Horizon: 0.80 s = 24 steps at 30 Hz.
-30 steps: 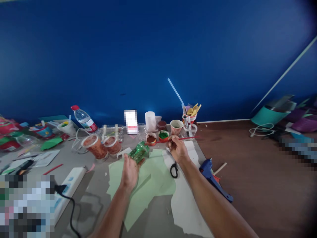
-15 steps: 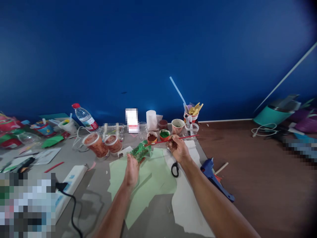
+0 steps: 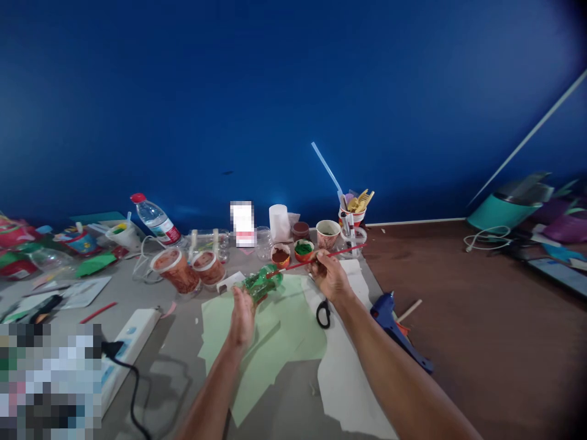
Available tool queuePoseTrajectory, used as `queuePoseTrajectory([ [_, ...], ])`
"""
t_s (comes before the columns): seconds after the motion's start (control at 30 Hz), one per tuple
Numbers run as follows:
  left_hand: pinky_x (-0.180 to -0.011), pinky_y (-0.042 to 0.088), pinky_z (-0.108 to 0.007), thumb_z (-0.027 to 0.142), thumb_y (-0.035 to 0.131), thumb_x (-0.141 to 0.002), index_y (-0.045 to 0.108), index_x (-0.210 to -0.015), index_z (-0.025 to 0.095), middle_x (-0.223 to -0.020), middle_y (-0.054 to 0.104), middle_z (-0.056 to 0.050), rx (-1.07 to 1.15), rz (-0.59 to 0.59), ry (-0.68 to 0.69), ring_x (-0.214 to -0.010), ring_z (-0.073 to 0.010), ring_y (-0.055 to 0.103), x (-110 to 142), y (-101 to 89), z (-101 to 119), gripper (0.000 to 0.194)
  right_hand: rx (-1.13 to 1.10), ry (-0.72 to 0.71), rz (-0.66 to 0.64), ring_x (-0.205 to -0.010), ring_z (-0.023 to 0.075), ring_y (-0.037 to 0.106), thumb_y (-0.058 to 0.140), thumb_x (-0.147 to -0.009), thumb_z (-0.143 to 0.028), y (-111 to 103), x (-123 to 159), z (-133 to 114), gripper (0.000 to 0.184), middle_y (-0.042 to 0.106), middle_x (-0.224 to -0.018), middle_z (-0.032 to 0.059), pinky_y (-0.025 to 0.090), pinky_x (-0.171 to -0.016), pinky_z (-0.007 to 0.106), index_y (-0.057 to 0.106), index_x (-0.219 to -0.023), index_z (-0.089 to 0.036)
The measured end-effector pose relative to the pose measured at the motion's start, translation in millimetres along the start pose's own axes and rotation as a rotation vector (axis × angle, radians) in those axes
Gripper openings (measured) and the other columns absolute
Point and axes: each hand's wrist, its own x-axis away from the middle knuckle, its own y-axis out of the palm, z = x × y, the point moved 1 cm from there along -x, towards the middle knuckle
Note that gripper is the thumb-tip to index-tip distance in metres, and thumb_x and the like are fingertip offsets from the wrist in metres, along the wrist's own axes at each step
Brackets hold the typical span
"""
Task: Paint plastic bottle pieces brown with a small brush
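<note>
Wrapped round a clear plastic bottle piece streaked with green paint, my left hand holds it above pale green paper. My right hand pinches a thin red paintbrush. The brush's tip reaches left onto the painted plastic. Just behind the hands stand a small cup of green paint and a small cup of brown paint. Black-handled scissors lie below my right hand, their blades mostly hidden.
Two brown-painted tubs and a tilted water bottle stand left. A paper cup and a cup of plastic cutlery are at the back. Right lies a blue glue gun; left, a power strip.
The green-painted plastic has turned slightly in my left hand, and the brush tip sits a little lower on it. The camera view has shifted slightly.
</note>
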Motion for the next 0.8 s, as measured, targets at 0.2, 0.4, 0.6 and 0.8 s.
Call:
queuePoseTrajectory([
  [0.2, -0.101, 0.046, -0.048, 0.078, 0.052, -0.073, 0.069, -0.103, 0.020, -0.114, 0.071, -0.013, -0.002, -0.048, -0.033, -0.125, -0.0329, 0.055, -0.4, -6.6, -5.3, 0.067, -0.024, 0.004, -0.034, -0.045, 0.0101, 0.040, 0.074, -0.063, -0.039, 1.9, 0.5, 0.4, 0.024, 0.045, -0.046, -0.0055, 0.042, -0.053, 0.028, 0.058, -0.060, -0.022],
  [0.4, -0.100, 0.047, -0.047, 0.068, 0.054, -0.080, 0.068, -0.106, 0.022, -0.111, 0.073, -0.010, 0.020, -0.043, -0.017, -0.122, -0.0323, 0.058, 2.5, -7.4, -4.0, 0.054, -0.024, 0.018, -0.050, -0.044, 0.0102, 0.040, 0.074, -0.065, -0.039, 2.3, 1.3, 1.2, 0.024, 0.045, -0.045, -0.0056, 0.042, -0.053, 0.028, 0.058, -0.060, -0.022],
  [0.6, -0.102, 0.046, -0.045, 0.070, 0.054, -0.079, 0.068, -0.103, 0.021, -0.111, 0.073, -0.011, -0.034, -0.003, 0.013, -0.124, -0.0318, 0.056, 2.8, -7.1, -2.3, 0.056, -0.043, 0.024, -0.046, -0.044, 0.0098, 0.040, 0.076, -0.064, -0.036, 2.5, 1.3, 1.6, 0.024, 0.045, -0.046, -0.0059, 0.043, -0.052, 0.027, 0.057, -0.059, -0.022],
  [0.8, -0.109, 0.038, -0.049, 0.080, 0.048, -0.074, 0.068, -0.106, 0.018, -0.118, 0.070, -0.013, -0.154, -0.008, 0.098, -0.128, -0.0332, 0.053, 2.7, -6.4, -2.7, 0.073, -0.087, 0.044, -0.043, -0.044, 0.0078, 0.039, 0.081, -0.060, -0.034, 2.2, 1.0, 3.4, 0.024, 0.048, -0.048, -0.0058, 0.043, -0.051, 0.025, 0.061, -0.060, -0.020],
])
